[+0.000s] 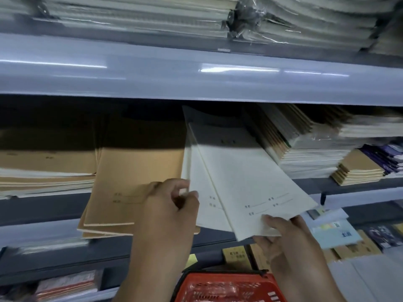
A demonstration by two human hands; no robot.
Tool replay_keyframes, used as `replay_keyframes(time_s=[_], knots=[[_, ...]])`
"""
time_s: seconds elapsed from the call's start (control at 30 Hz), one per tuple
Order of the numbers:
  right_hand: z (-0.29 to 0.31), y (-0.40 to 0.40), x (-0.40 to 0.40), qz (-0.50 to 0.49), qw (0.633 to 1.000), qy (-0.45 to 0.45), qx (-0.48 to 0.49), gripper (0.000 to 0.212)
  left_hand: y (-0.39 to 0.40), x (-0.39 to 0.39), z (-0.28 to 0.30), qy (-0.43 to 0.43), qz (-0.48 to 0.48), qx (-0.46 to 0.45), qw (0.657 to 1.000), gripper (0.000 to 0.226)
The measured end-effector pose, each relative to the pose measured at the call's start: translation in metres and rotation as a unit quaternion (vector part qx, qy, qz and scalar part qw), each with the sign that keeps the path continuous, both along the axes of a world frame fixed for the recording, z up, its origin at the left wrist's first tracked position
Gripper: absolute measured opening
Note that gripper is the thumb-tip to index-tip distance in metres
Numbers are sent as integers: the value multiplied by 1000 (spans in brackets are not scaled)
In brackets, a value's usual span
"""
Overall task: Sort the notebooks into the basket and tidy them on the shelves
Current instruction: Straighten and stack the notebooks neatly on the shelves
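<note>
notebooks (250,182) on shelf (349,184), basket (229,286) below, stacks (305,149) right

A dark gap is open above the brown notebooks (139,171), under the grey shelf edge (196,77). Right of the brown notebooks, white notebooks (239,175) and a tall notebook stack (305,149) block the way.

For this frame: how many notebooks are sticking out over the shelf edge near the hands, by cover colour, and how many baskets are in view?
White notebooks, held by the left hand and right hand: 2
Brown notebooks overhanging the shelf: 3, as far as their edges show
Red basket: 1
Total: 6
</note>
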State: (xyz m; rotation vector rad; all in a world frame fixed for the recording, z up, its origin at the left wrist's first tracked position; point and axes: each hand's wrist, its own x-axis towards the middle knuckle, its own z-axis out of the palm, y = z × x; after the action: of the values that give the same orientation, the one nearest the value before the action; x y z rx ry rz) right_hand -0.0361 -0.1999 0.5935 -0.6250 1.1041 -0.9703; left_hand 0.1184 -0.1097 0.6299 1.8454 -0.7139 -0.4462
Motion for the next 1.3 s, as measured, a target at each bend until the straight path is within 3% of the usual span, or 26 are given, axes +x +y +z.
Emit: replay_keyframes(time_s=[0.1,0.17,0.37,0.53,0.7,0.83,0.97,1.1,1.2,1.3], knots=[[6,-1,5,24,999,18,-35,56,-2,4,3,16,-31,20,999,28],[9,-4,4,43,996,43,-59,56,-5,9,5,17,-39,52,998,27],[14,-21,10,84,986,113,-94,48,-11,19,2,176,3,62,982,20],[3,-29,29,40,988,121,-88,53,-8,11,-3,187,-73,128,971,24],[7,-29,38,-29,992,73,-99,61,-8,8,-2,246,-79,114,959,20],[14,-19,43,4,992,68,-105,64,-10,5,-2,203,-53,100,973,14],[15,-9,29,53,994,87,-48,48,-13,3,-2,197,-30,63,978,10],[18,-5,17,85,988,103,-75,33,-13,-2,-10,210,-11,45,977,12],[13,-15,6,49,995,76,-45,33,-12,-5,-12,260,11,25,965,10],[0,-26,-3,-3,990,93,-107,44,-10,-6,-8,250,0,38,968,3]])
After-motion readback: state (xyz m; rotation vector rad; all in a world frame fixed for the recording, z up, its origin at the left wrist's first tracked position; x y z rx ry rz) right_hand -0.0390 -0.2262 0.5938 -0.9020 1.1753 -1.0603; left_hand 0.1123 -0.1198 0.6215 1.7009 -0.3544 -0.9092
